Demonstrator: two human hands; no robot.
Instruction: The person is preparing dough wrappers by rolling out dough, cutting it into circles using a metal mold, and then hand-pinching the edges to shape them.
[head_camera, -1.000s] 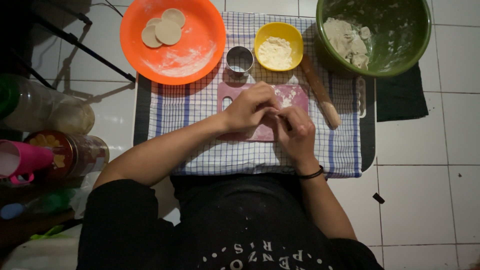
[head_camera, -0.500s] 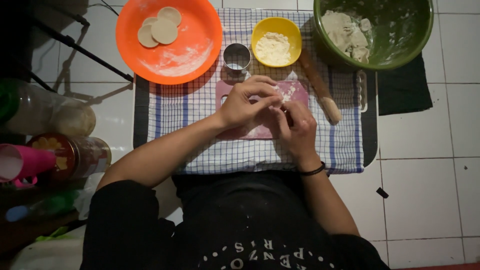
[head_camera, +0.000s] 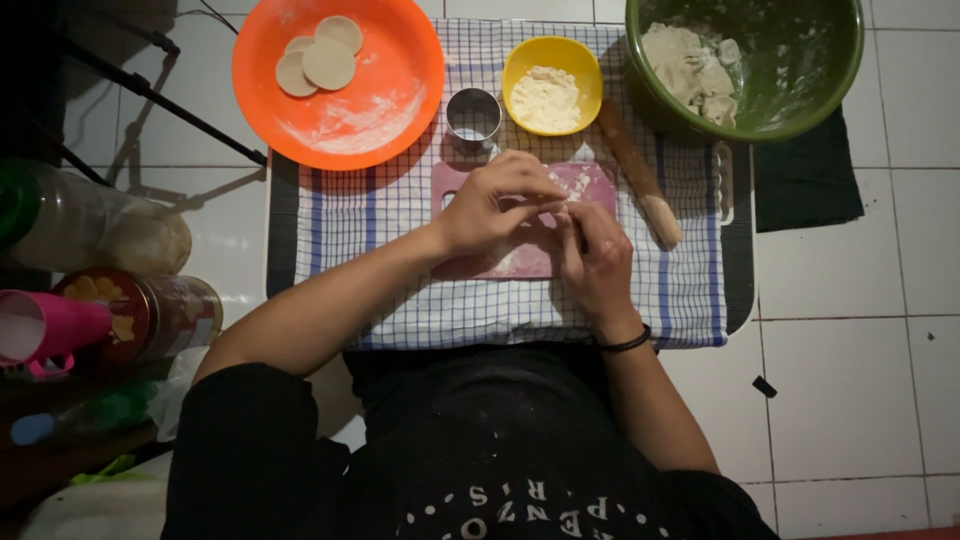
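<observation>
Head view: both hands meet over the pink board (head_camera: 520, 262), which lies at the middle of the checked cloth (head_camera: 370, 215). The left hand (head_camera: 495, 205) has its fingers curled and pinched together on a small pale bit of dough (head_camera: 560, 190); the right hand (head_camera: 597, 255) has its fingertips bent in against the same bit from the near side. Neither hand is spread; how tightly each one grips cannot be told.

Against the pictures of half a second and a second ago, the hands sit at the same place on the board, fingers a little closer together; the work looks like fine pinching, not a reach for anything.

Along the cloth's far edge stand the orange plate (head_camera: 380, 100) with three dough rounds (head_camera: 320, 62), a metal ring cutter (head_camera: 473, 115), a yellow bowl (head_camera: 552, 60) of flour and a green bowl (head_camera: 800, 100) holding dough. A rolling pin (head_camera: 640, 170) lies slantwise just beside the board's right edge. The cloth's left and near-right parts are bare. Jars (head_camera: 120, 270) crowd the floor to the left.
</observation>
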